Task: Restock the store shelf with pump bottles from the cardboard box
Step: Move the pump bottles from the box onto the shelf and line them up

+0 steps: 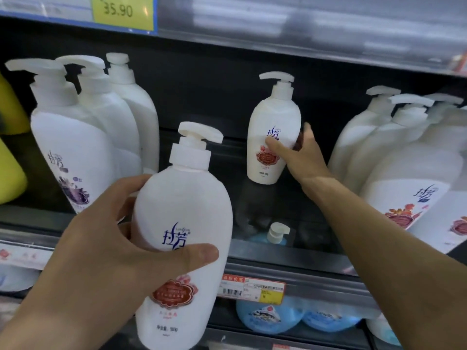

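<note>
Item 1, your left hand (106, 251): fingers are curling around the back of a white pump bottle (184, 236), the thumb is pressing across its front just under the blue logo. You are gripping it upright, tilted slightly, in front of the shelf edge (290, 253).

Item 2, your right hand (300, 152): thumb is lying on the front label, fingers are wrapping the right side of a second pump bottle (274, 127). You are holding it firmly at the back of the open gap on the dark shelf; whether its base is touching the shelf cannot be told.

Item 3, surroundings: a store shelving unit with dark back panel. To the left of the gap, a row of larger white bottles with purple flower labels (73, 147) is standing one behind another; yellow containers (10, 157) are showing at the far left edge. To the right, a row of white bottles with red flower labels (404, 178) is standing. Above, a yellow price tag (123, 11) is reading 35.90. On the lower rail a red-and-yellow price label (252, 289) is sitting; beneath it, blue bottles (273, 317) are lining the shelf below.

Item 4, appearance: both held bottles are showing white bodies, white pump heads, blue script logos, and red floral emblems.
</note>
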